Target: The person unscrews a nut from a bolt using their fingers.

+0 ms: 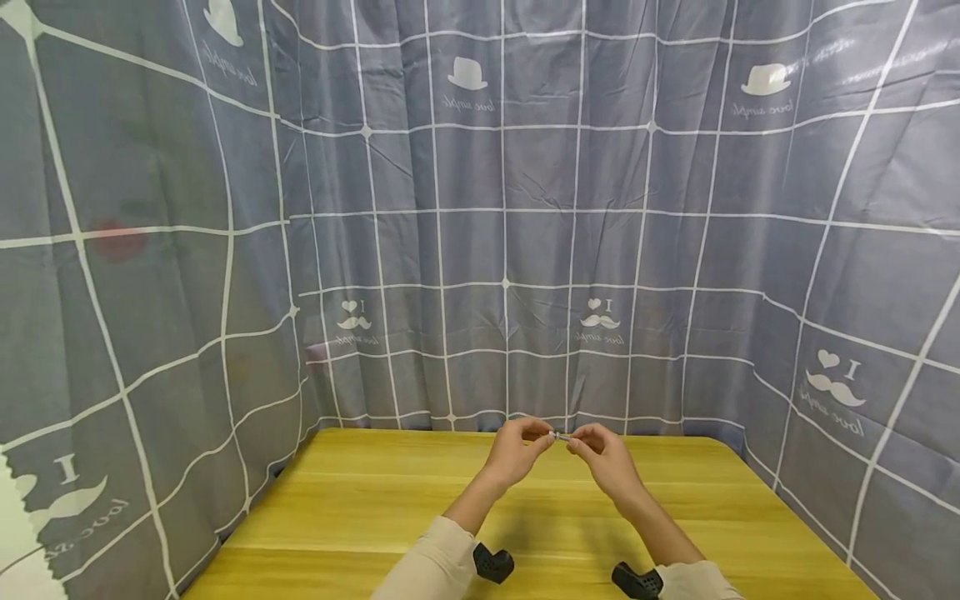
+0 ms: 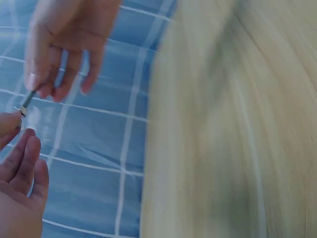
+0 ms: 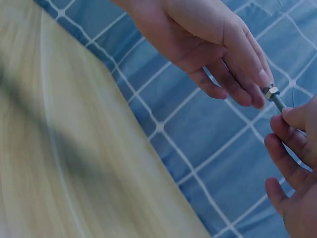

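A small metal bolt (image 3: 279,102) with a silver hex nut (image 3: 272,91) on its thread is held between both hands, above the far part of the table. My left hand (image 1: 514,452) pinches at the nut with thumb and fingertips. From the other side my right hand (image 1: 611,469) grips the bolt's opposite end between thumb and index finger, covering that end. The left wrist view shows the threaded shank (image 2: 28,99) bare between the two sets of fingertips. The remaining fingers of each hand are loosely bent.
The wooden table (image 1: 360,508) lies beneath both forearms. A grey curtain (image 1: 472,250) with white grid lines hangs behind it and along both sides. Black devices (image 1: 492,563) show at the cuffs of the light sleeves.
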### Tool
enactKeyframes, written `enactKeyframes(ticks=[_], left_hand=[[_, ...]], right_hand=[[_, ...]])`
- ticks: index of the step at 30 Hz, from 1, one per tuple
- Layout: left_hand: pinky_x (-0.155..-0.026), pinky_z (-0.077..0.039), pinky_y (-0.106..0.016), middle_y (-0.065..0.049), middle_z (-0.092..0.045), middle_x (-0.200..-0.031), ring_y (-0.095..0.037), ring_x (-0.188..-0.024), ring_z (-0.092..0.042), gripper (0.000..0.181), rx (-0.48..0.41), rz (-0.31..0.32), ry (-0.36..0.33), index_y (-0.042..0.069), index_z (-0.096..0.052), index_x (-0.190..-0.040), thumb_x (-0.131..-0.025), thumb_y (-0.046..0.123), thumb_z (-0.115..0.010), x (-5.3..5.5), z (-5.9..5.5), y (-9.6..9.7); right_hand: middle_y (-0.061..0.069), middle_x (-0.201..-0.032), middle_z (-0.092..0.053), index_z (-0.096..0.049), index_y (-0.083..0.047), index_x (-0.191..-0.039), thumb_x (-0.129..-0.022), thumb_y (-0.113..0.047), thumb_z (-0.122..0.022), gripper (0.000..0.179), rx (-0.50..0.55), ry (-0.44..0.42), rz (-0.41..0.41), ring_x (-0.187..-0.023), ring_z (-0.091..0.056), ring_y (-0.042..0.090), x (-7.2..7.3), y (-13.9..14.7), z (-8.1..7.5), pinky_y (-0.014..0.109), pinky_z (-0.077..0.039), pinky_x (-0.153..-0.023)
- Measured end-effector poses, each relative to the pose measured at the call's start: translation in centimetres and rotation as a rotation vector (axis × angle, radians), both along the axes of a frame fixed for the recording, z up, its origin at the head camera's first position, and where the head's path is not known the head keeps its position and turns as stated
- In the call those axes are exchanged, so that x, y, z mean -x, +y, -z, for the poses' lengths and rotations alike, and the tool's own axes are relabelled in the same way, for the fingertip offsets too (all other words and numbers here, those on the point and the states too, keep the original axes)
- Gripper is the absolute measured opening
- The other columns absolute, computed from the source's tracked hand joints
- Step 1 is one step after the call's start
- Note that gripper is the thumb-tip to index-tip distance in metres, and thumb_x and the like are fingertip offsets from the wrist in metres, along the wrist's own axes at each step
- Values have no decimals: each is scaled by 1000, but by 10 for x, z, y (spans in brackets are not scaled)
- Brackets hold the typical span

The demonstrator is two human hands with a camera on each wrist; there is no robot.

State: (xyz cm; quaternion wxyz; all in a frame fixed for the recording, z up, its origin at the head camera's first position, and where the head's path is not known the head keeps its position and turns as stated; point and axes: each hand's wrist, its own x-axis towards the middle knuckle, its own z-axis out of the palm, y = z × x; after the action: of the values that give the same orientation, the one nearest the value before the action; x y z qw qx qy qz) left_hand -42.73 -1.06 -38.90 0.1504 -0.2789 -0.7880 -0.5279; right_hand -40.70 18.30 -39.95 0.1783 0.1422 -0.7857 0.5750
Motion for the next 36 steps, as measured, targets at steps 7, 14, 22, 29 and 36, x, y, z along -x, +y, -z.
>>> enactKeyframes(ticks=[7,14,22,29,36], left_hand=[[-84,-53,-35,1,-73,-101,-18,-95,-65,17,-77,-1,29,4,-76,-111,-101,16,-71,-12,-15,-18],[-76,-51,-31,-4,-73,-97,-22,-87,-65,11,-103,34,122,6,-76,-107,-100,13,-71,-21,-29,-32],[-77,-53,-31,-1,-74,-97,-22,-91,-66,12,-92,-32,182,3,-76,-106,-101,11,-70,-26,-37,-34],[-76,-53,-30,-3,-73,-96,-23,-90,-66,10,-108,-36,209,4,-76,-105,-101,10,-69,-29,-36,-32],[-80,-56,-32,-3,-74,-100,-23,-92,-68,14,-122,-37,234,4,-76,-107,-101,15,-70,-29,-38,-34]], right_hand=[[7,-100,-71,-68,-2,-108,-102,-12,-67,12,17,52,-53,-99,-67,24,-9,-16,-18,45,-49,-96],[11,-102,-70,-67,-1,-111,-103,-11,-67,13,58,53,-85,-99,-67,22,-17,-29,-34,44,-49,-96],[9,-104,-73,-72,2,-117,-105,-22,-64,28,25,32,-132,-103,-67,30,-17,-41,-48,53,-49,-100],[12,-104,-74,-74,-2,-110,-103,-16,-67,18,17,66,-156,-100,-69,30,-17,-44,-52,54,-49,-99],[13,-111,-73,-75,-2,-114,-99,-10,-71,18,25,146,-179,-105,-70,31,-17,-44,-55,47,-54,-95]])
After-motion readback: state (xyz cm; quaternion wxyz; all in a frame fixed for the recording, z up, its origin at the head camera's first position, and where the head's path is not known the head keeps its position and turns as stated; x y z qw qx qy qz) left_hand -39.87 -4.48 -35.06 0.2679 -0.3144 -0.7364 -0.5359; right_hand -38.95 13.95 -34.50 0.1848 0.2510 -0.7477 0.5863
